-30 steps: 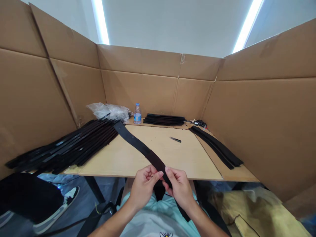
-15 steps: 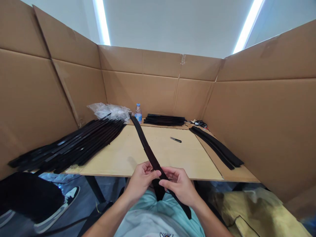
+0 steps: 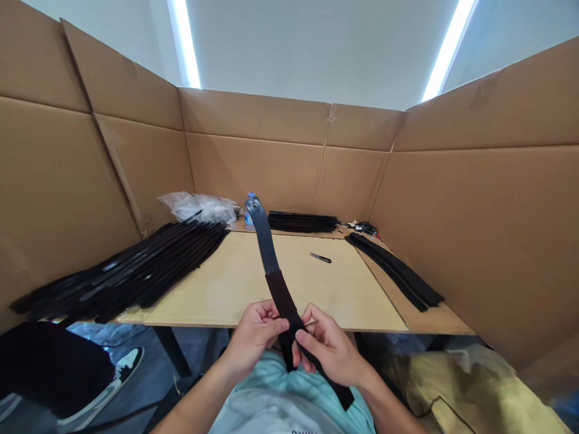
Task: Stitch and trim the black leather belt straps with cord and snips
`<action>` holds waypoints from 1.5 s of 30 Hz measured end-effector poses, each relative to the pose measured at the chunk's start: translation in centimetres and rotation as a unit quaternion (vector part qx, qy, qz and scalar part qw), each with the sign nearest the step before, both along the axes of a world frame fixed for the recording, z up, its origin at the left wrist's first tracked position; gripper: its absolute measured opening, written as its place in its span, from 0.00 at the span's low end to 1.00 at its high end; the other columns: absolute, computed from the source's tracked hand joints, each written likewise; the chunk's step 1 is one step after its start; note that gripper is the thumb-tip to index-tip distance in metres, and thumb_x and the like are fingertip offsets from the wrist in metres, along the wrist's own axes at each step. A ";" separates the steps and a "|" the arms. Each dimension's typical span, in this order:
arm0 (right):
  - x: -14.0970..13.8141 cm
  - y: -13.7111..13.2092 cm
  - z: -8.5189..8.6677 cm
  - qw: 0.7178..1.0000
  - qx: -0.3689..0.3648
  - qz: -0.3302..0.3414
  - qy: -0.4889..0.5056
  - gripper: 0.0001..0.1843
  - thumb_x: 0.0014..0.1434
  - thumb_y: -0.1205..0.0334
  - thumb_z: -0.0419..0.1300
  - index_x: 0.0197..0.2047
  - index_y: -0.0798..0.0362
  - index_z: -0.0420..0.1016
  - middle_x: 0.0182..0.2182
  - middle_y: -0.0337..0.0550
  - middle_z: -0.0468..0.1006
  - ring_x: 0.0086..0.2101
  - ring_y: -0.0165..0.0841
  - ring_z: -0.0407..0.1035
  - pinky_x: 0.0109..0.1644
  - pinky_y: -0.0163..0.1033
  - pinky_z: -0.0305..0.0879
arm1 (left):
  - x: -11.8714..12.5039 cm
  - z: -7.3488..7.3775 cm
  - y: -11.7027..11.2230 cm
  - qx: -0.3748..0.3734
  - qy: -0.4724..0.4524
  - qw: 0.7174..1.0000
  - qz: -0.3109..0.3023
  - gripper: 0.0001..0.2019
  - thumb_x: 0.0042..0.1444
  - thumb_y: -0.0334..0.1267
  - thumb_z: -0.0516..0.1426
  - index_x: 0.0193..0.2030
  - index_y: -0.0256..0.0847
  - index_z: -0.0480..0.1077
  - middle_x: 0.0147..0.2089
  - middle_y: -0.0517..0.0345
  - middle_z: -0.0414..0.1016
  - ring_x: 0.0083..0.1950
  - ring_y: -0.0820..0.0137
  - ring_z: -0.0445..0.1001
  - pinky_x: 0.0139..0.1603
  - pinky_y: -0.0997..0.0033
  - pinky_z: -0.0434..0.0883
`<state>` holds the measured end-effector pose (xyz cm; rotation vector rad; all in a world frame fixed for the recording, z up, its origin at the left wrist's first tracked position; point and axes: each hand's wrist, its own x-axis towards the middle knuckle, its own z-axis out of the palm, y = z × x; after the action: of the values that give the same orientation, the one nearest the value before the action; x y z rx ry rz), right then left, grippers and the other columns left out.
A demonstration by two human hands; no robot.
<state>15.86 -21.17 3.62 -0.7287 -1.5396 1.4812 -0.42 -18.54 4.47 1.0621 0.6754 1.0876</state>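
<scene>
Between my hands is a black strap (image 3: 281, 292) that slants up and away over the table. Its far part is smooth and shiny, with a small round hole or rivet near the rounded tip; the nearer part looks matte, like fabric. My left hand (image 3: 259, 330) pinches the strap's left edge between thumb and fingers. On the other side my right hand (image 3: 329, 345) grips it a little lower, fingers curled beneath. The lower end hangs past my right wrist over my lap, and another black piece dangles below my left thumb.
Many long black strips (image 3: 136, 271) lie piled at the left, beside clear plastic (image 3: 199, 206). A bottle (image 3: 248, 220), a black stack (image 3: 303, 221) and cables (image 3: 363, 228) stand along the back. Small snips (image 3: 321, 257) lie mid-table; black strips (image 3: 393, 271) rest right. Someone's shoe (image 3: 113, 386) shows lower left.
The strap's far end has shortened and turned, now showing its shiny face and hole in front of the bottle. My right fingers have curled further under the strap.
</scene>
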 end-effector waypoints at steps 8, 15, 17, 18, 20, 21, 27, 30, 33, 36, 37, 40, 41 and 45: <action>0.5 0.3 0.8 0.998 -0.025 0.010 0.054 0.16 0.58 0.52 0.63 0.36 0.55 0.65 0.33 0.44 0.77 0.27 0.26 0.68 0.30 0.32 0.62 | 0.0 0.1 0.1 0.083 0.104 0.974 0.182 0.22 0.39 0.46 0.67 0.16 0.37 0.59 0.16 0.70 0.53 0.19 0.82 0.49 0.19 0.81 0.49; -0.2 0.8 -0.3 0.993 -0.039 -0.094 0.060 0.29 0.39 0.62 0.76 0.44 0.53 0.71 0.30 0.36 0.74 0.31 0.28 0.68 0.33 0.31 0.65 | 0.3 0.5 -0.4 0.060 0.058 0.991 0.105 0.16 0.32 0.35 0.70 0.28 0.35 0.73 0.27 0.59 0.75 0.26 0.74 0.70 0.27 0.78 0.66; -0.5 0.7 -0.3 0.993 -0.031 -0.106 0.031 0.28 0.35 0.63 0.77 0.40 0.55 0.72 0.28 0.36 0.73 0.30 0.28 0.68 0.34 0.32 0.67 | 0.4 0.7 -0.5 0.054 0.040 0.994 0.084 0.16 0.32 0.34 0.71 0.30 0.34 0.75 0.29 0.57 0.77 0.30 0.71 0.73 0.31 0.77 0.69; -0.6 0.6 -0.3 0.994 -0.029 -0.107 0.024 0.24 0.36 0.61 0.76 0.35 0.55 0.71 0.27 0.35 0.72 0.28 0.27 0.67 0.31 0.32 0.68 | 0.4 0.7 -0.4 0.050 0.032 0.995 0.074 0.15 0.34 0.34 0.70 0.31 0.34 0.75 0.29 0.56 0.78 0.30 0.71 0.73 0.32 0.76 0.70; -1.0 0.3 -0.4 0.994 -0.036 -0.101 0.023 0.23 0.39 0.55 0.75 0.28 0.54 0.65 0.24 0.34 0.69 0.22 0.26 0.64 0.23 0.32 0.67 | 0.4 0.6 -0.4 0.044 0.015 0.997 0.058 0.14 0.36 0.35 0.70 0.32 0.34 0.76 0.28 0.57 0.77 0.29 0.71 0.73 0.32 0.76 0.70; -1.1 0.1 -0.4 0.994 -0.042 -0.100 0.023 0.24 0.42 0.52 0.73 0.28 0.53 0.62 0.23 0.32 0.68 0.20 0.25 0.63 0.19 0.31 0.65 | 0.3 0.6 -0.3 0.039 0.006 0.998 0.054 0.14 0.37 0.36 0.69 0.32 0.34 0.76 0.27 0.58 0.77 0.28 0.72 0.73 0.31 0.76 0.70; -0.9 -0.3 0.1 0.996 -0.002 -0.072 0.043 0.20 0.60 0.44 0.57 0.33 0.53 0.60 0.24 0.39 0.76 0.18 0.23 0.63 0.20 0.27 0.58 | 0.3 0.1 0.0 0.004 -0.013 0.993 0.120 0.18 0.30 0.40 0.71 0.20 0.34 0.68 0.17 0.66 0.65 0.18 0.81 0.59 0.17 0.82 0.56; -0.6 -0.2 0.4 0.996 0.008 -0.065 0.059 0.18 0.60 0.46 0.59 0.35 0.56 0.68 0.30 0.44 0.78 0.26 0.26 0.67 0.30 0.31 0.63 | 0.2 0.2 0.1 -0.009 -0.003 0.987 0.163 0.21 0.33 0.44 0.70 0.17 0.36 0.62 0.12 0.72 0.54 0.15 0.85 0.47 0.15 0.83 0.45; -0.4 0.1 0.3 0.994 0.008 -0.102 0.049 0.18 0.54 0.49 0.66 0.38 0.55 0.73 0.31 0.44 0.77 0.30 0.29 0.68 0.34 0.34 0.65 | 0.4 0.4 0.1 0.000 0.000 0.988 0.154 0.19 0.32 0.42 0.71 0.20 0.36 0.66 0.16 0.68 0.62 0.18 0.82 0.56 0.17 0.82 0.52; -0.5 0.4 -0.2 0.990 0.004 -0.141 0.028 0.22 0.46 0.54 0.72 0.43 0.54 0.74 0.32 0.42 0.75 0.35 0.33 0.70 0.41 0.36 0.67 | 0.6 0.6 -0.1 0.010 -0.007 0.994 0.106 0.18 0.29 0.37 0.72 0.28 0.35 0.73 0.24 0.62 0.71 0.25 0.76 0.67 0.23 0.81 0.60; -0.6 0.5 -0.3 0.989 0.003 -0.146 0.017 0.24 0.45 0.55 0.72 0.44 0.53 0.74 0.31 0.41 0.75 0.35 0.32 0.70 0.41 0.37 0.67 | 0.6 0.6 -0.1 0.007 -0.007 0.996 0.094 0.18 0.30 0.37 0.72 0.30 0.35 0.74 0.24 0.62 0.71 0.25 0.76 0.66 0.23 0.81 0.60; -0.6 0.4 -0.5 0.988 0.006 -0.150 -0.030 0.21 0.44 0.54 0.72 0.38 0.55 0.74 0.27 0.36 0.69 0.26 0.28 0.67 0.30 0.33 0.68 | 0.6 0.3 -0.1 -0.008 0.001 0.996 0.088 0.16 0.33 0.39 0.71 0.26 0.35 0.72 0.21 0.64 0.68 0.21 0.79 0.61 0.21 0.80 0.57; -0.6 0.3 -0.5 0.988 0.005 -0.146 -0.046 0.19 0.44 0.53 0.72 0.35 0.55 0.73 0.26 0.35 0.68 0.24 0.27 0.65 0.26 0.32 0.68 | 0.6 0.1 -0.1 -0.009 0.005 0.996 0.091 0.16 0.33 0.40 0.71 0.24 0.35 0.71 0.20 0.65 0.67 0.20 0.79 0.61 0.21 0.80 0.57; -0.4 -0.1 -0.5 0.991 0.013 -0.108 -0.075 0.18 0.51 0.51 0.67 0.33 0.52 0.63 0.27 0.35 0.69 0.21 0.25 0.64 0.18 0.28 0.63 | 0.3 -0.3 0.2 -0.006 0.007 0.995 0.101 0.19 0.29 0.41 0.71 0.20 0.35 0.66 0.19 0.64 0.67 0.23 0.76 0.66 0.26 0.78 0.62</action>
<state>15.46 -21.30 3.10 -0.9772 -1.5358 1.2675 -0.12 -18.34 4.18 1.0073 0.8125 1.2484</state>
